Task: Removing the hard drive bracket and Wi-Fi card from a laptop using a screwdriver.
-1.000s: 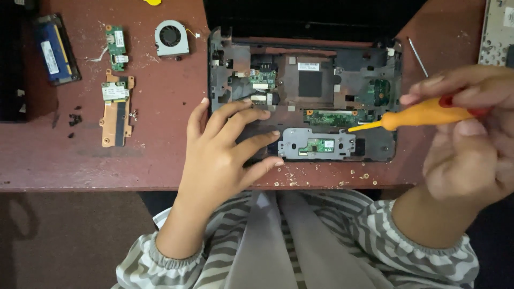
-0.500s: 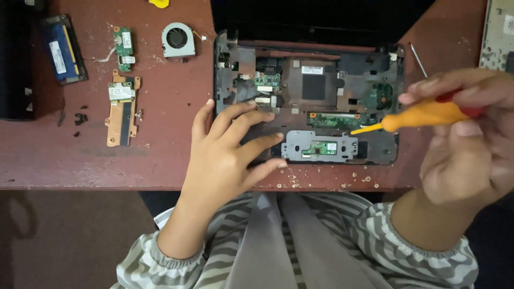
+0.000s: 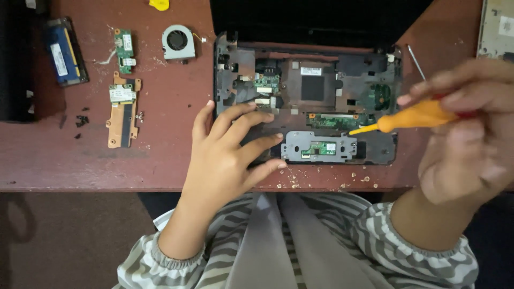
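Observation:
An opened laptop base (image 3: 375, 80) with exposed circuit boards lies on a reddish-brown table (image 3: 160, 150). My left hand (image 3: 230, 155) rests flat with spread fingers on the base's front left corner, holding nothing. My right hand (image 3: 466, 134) is raised at the right, gripping an orange-handled screwdriver (image 3: 412, 116). Its tip sits near a green board just above the grey touchpad bracket (image 3: 320, 146).
Left of the laptop lie a small cooling fan (image 3: 179, 42), a green circuit board (image 3: 125, 49), a board on a copper-coloured bracket (image 3: 122, 109), a blue-labelled drive (image 3: 64, 51) and loose black screws (image 3: 81, 121). A thin metal rod (image 3: 415, 61) lies at the right. Crumbs dot the table's front edge.
The camera view has drifted slightly, so the table contents sit a little lower and to the right. Both hands and the screwdriver hold nearly the same positions.

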